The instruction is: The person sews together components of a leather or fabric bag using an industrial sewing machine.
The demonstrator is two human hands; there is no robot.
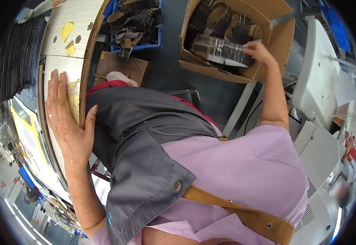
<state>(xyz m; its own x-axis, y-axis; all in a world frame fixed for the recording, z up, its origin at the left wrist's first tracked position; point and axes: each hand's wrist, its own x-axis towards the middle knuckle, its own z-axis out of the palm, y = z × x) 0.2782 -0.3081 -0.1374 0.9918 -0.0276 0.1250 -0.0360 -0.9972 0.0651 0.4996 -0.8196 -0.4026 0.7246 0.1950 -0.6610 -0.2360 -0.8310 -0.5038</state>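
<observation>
At the upper right, my right hand (260, 52) pinches the end of a plaid fabric piece (219, 48) in black, brown and white. It is partly smeared by motion, with a pale underside, and hangs over the open cardboard box (277, 45). Inside the box lie more plaid and brown fabric pieces (242, 28). On the left, my left hand (69, 118) rests flat at the edge of a pale work table (65, 63), fingers stretched out and the thumb apart. Nothing is in it. Yellow tape patches (67, 32) stick to the table top near its fingers.
A blue crate (160, 30) full of plaid strips stands on the floor between table and box. Below it is a brown wooden block (108, 63). Dark sheets (18, 57) are stacked beyond the table. A white table (315, 69) is at the far right, with another person (343, 192) below.
</observation>
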